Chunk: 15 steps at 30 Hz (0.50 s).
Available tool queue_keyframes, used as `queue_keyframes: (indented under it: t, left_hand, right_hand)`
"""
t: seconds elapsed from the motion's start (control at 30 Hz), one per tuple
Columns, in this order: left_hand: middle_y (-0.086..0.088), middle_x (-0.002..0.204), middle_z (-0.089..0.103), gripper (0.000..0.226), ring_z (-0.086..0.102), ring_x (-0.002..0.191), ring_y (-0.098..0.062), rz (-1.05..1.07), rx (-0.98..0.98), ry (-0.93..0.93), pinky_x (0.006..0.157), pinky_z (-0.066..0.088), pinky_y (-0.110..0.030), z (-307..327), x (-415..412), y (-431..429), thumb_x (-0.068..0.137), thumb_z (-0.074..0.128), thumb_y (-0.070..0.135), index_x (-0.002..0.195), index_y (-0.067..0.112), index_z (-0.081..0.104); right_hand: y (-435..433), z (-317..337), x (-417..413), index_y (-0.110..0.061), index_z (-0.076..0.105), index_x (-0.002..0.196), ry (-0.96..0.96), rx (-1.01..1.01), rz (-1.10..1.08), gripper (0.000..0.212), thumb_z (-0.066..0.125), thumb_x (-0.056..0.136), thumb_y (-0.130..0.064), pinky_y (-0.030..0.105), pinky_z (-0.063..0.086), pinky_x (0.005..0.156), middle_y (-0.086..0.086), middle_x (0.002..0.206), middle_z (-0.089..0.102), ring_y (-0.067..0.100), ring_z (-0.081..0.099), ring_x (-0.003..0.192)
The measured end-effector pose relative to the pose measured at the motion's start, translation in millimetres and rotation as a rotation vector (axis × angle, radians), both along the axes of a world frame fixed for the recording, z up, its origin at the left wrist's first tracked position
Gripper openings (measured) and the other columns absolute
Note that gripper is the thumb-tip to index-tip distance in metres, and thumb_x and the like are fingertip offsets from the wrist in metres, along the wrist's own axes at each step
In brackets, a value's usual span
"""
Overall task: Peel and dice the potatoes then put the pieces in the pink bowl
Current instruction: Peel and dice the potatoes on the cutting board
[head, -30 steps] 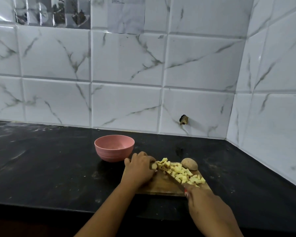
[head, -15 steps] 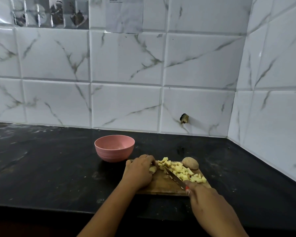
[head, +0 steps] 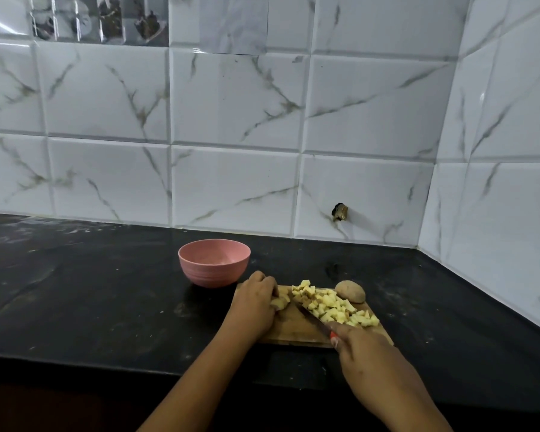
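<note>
Head view: dicing on wooden cutting board point(head: 293, 329), black stone countertop point(head: 91, 291), white marbled tile corner point(head: 430, 126).
Right hand point(head: 367, 353) grips steel knife point(head: 311, 316), blade diagonal, tip pointing far-left toward left hand point(head: 255, 305), whose fingers curl on pale peeled potato chunk point(head: 279, 302). Yellow diced pile point(head: 335, 307) right of blade; round pink bowl point(head: 214, 264) just beyond board's far-left corner.

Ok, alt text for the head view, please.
On a wooden board, the right hand holds a knife beside diced potato while the left hand grips a potato piece. A whole potato and pink bowl sit behind.
</note>
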<state>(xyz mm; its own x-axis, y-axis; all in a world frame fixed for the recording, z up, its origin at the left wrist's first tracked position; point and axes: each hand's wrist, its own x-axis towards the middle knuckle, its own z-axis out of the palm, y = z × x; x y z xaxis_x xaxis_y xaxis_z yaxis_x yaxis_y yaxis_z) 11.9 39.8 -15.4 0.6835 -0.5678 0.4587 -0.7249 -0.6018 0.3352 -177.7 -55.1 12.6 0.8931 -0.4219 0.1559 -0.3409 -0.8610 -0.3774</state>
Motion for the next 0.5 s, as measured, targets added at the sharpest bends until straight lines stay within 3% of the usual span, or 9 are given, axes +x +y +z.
queue_keyframes:
  t: [0.37,0.5]
  left_hand:
    - [0.002,0.107,0.051,0.010,0.049,0.098,-0.012,0.000,-0.138,0.071,0.089,0.044,-0.026,-2,3,-7,0.088,0.060,0.015,0.097,0.018,0.056]
    - [0.002,0.094,0.061,0.014,0.057,0.089,-0.012,-0.007,-0.324,0.140,0.078,0.047,-0.023,-3,-4,2,0.084,0.066,0.011,0.087,0.021,0.055]
  right_hand:
    - [-6,-8,7,-0.039,0.039,0.143,-0.010,0.020,-0.009,0.040,0.031,0.104,-0.036,0.025,0.045,0.085,-0.007,0.128,0.055,0.007,0.054,0.109]
    - [-7,-8,9,-0.038,0.039,0.142,0.032,-0.014,-0.040,0.039,0.030,0.104,-0.035,0.028,0.047,0.087,-0.004,0.128,0.055,0.011,0.054,0.110]
